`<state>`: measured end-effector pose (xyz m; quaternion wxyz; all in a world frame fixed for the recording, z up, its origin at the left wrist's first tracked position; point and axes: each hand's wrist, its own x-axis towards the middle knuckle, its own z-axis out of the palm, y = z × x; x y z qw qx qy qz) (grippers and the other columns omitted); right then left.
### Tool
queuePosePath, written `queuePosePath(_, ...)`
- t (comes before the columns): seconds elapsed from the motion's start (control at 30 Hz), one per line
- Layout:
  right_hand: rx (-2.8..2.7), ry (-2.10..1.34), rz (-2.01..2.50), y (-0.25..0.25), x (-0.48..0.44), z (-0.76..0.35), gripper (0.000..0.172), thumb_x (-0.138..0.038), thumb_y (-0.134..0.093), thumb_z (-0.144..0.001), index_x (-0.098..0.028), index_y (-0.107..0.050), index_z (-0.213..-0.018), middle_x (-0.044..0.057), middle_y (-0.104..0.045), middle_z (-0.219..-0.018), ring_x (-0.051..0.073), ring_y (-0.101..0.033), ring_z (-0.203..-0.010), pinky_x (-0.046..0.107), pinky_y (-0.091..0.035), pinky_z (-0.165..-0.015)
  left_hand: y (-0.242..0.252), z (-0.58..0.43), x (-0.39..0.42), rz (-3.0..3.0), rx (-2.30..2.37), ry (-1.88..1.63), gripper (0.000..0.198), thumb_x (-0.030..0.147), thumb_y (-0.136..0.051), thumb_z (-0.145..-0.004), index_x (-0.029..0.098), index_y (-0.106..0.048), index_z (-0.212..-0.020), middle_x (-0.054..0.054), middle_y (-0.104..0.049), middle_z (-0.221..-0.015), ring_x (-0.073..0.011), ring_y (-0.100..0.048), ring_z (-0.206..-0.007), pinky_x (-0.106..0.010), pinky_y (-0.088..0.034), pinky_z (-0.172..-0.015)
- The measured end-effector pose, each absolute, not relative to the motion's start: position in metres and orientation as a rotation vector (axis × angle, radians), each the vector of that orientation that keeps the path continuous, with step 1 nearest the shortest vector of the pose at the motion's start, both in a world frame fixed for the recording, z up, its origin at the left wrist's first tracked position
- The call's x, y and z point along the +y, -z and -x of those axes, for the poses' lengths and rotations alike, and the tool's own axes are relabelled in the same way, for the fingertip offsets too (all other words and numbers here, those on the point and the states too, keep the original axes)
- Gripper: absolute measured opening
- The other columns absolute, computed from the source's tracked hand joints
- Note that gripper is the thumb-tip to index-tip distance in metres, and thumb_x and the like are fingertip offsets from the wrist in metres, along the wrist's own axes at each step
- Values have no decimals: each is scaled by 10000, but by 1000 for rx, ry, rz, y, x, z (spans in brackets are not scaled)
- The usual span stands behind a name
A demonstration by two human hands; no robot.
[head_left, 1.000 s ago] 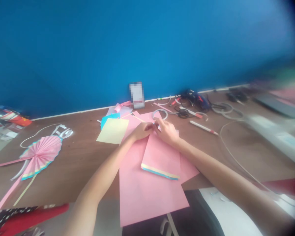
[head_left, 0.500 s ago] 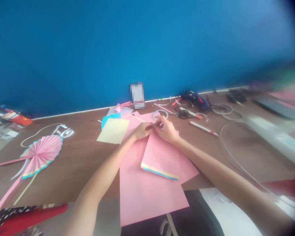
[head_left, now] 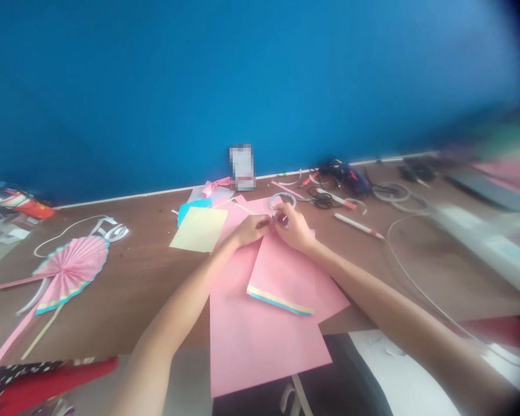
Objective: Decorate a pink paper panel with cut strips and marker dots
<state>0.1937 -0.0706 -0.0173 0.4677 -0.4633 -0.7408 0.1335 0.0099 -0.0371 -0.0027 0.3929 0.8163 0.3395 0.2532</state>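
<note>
A pink sheet of paper with a yellow and blue striped near edge lies slanted over larger pink sheets. At its far end my left hand is closed, thumb and finger pinching the paper's edge. Close beside it, my right hand is also closed in a pinch at that same edge. Both sets of fingertips nearly meet, and they partly hide what lies between them. Just behind my right hand is a roll of clear tape.
On the left of the table lies a pleated pink paper fan near curled white ribbon. Yellow paper and blue paper lie beyond my left arm. A white pen and cables are at right.
The view has shifted very slightly. Both hands keep their pinch at the pink paper's far end, with barely any finger movement.
</note>
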Motion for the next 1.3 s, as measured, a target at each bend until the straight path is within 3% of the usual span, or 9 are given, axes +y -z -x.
queuePosePath(0.2,-1834,-340,1092,21,-69,-192,397,-155,-521,-738,-224,-464,-1125,10,-633,-820,155,-597,-686,272,-467,-656,1,-11,-38,-2077,862,-613,191,300,-497,-823,142,-603,-816,10,-543,-705,-120,-463,-667,-246,-361,-652)
queuePosePath(0.37,-1839,-316,1123,21,-69,-192,411,-139,-507,-740,-228,-461,-1139,4,-630,-799,150,-572,-635,271,-455,-634,2,-11,-38,-2075,868,-610,213,320,-498,-833,143,-616,-855,-1,-580,-749,-130,-495,-697,-251,-376,-673)
queuePosePath(1.07,-1806,-383,1135,19,-70,-195,407,-156,-517,-752,-230,-458,-1148,-7,-612,-793,147,-570,-654,262,-453,-646,3,-12,-37,-2066,883,-632,211,326,-493,-841,143,-595,-810,25,-513,-684,-107,-440,-643,-237,-340,-628)
queuePosePath(1.3,-1821,-340,1171,19,-72,-192,418,-185,-532,-778,-239,-471,-1188,8,-647,-819,159,-582,-655,275,-459,-651,3,-11,-37,-2105,895,-608,172,270,-493,-819,151,-614,-851,8,-571,-726,-125,-491,-670,-242,-365,-640)
